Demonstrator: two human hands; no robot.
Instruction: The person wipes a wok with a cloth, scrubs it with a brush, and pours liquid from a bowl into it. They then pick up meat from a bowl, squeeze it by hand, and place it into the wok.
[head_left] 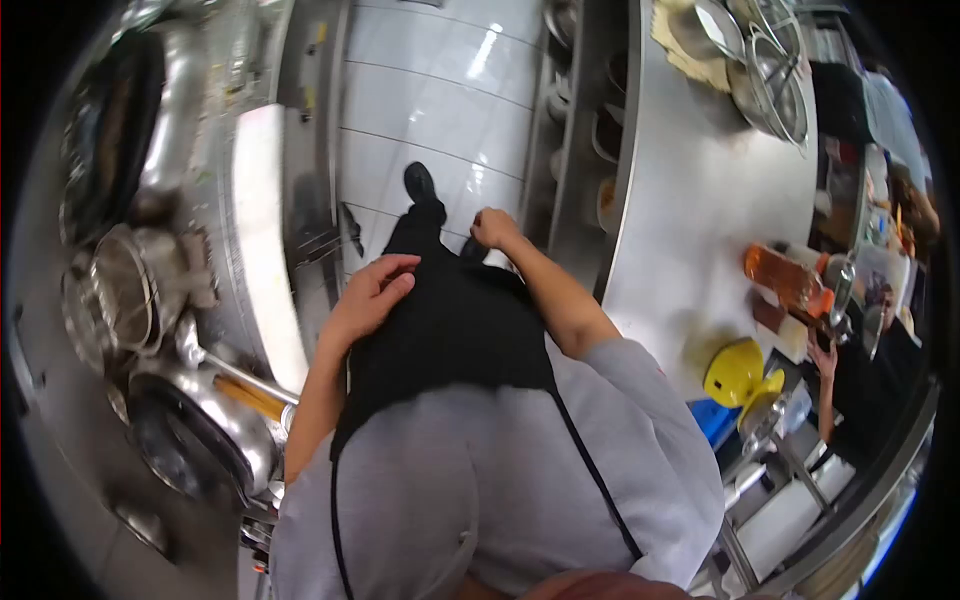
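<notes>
Just beside the loose, seemingly empty fingers of the left hand (372,300) hangs the black apron (450,320), contact unclear. Fingers of the right hand (493,228) curl fistlike, nothing visible inside; tucked elbows would suit the steel counter (700,220) rightward.

One black apron (450,330), two straps (585,460); one white board (265,240)

Right shoe (473,249) partly hidden behind right hand (495,230); co-worker (868,400) at far right blurred; floor (440,90) cut off at top.
</notes>
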